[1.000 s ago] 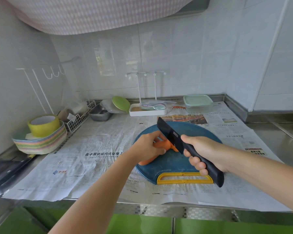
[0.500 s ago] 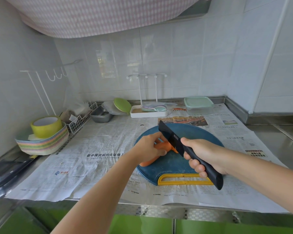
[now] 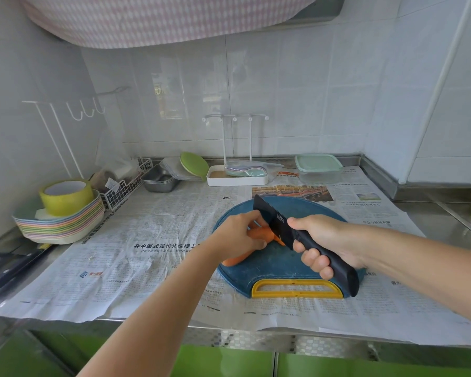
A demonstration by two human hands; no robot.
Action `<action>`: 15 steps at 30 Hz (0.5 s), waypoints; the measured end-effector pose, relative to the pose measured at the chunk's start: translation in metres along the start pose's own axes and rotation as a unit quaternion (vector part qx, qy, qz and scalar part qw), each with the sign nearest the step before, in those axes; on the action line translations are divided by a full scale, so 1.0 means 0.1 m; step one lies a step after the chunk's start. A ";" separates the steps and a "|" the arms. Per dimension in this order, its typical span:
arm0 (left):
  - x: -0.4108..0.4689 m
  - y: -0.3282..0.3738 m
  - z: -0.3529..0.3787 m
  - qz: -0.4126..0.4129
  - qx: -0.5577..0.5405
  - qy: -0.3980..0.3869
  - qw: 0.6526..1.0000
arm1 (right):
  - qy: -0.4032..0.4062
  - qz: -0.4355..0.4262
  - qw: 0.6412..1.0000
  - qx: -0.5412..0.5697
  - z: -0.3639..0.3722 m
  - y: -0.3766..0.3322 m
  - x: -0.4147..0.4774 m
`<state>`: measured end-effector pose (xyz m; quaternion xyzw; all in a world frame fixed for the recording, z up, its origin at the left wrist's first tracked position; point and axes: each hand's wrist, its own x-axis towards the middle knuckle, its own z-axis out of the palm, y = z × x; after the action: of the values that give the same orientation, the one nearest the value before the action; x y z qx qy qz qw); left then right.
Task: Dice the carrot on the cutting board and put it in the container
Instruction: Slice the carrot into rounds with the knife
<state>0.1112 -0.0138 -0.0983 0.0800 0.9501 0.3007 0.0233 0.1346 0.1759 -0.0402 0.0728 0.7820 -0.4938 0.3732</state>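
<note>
The person's left hand (image 3: 238, 236) is lying over an orange carrot (image 3: 234, 260) on the round blue cutting board (image 3: 278, 265), its fingers (image 3: 256, 216) curling around the vegetable and pinning it down near the middle of the board. One end of the carrot is poking out below the wrist, while the other is showing between the fingertips and the blade. The right hand (image 3: 328, 240) is gripping the handle of a black knife (image 3: 272, 217), fingers wrapped tightly round it, and the blade is angling down against the carrot just beside the left fingertips. The board, with its yellow handle facing the person, is sitting on newspaper (image 3: 147, 240) that is covering the steel counter (image 3: 446, 224). The clear container (image 3: 318, 170) with a pale green lid is standing well behind the board, near the tiled wall. At the far left, a roll of yellow tape (image 3: 65, 197) is resting on a stack of pastel plates (image 3: 63, 228).
</note>
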 end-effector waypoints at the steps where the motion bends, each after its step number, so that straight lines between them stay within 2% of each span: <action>1: 0.01 -0.01 0.00 0.000 -0.001 0.002 1.000 | 0.000 0.002 1.000 0.003 0.00 0.00 0.01; 15: 0.07 -0.11 0.01 0.027 -0.035 0.007 0.999 | -0.006 0.019 1.000 0.010 0.04 0.00 0.14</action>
<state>0.1026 -0.0211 -0.1060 0.1024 0.9365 0.3352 0.0118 0.1270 0.1689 -0.0500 0.0885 0.7729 -0.4952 0.3867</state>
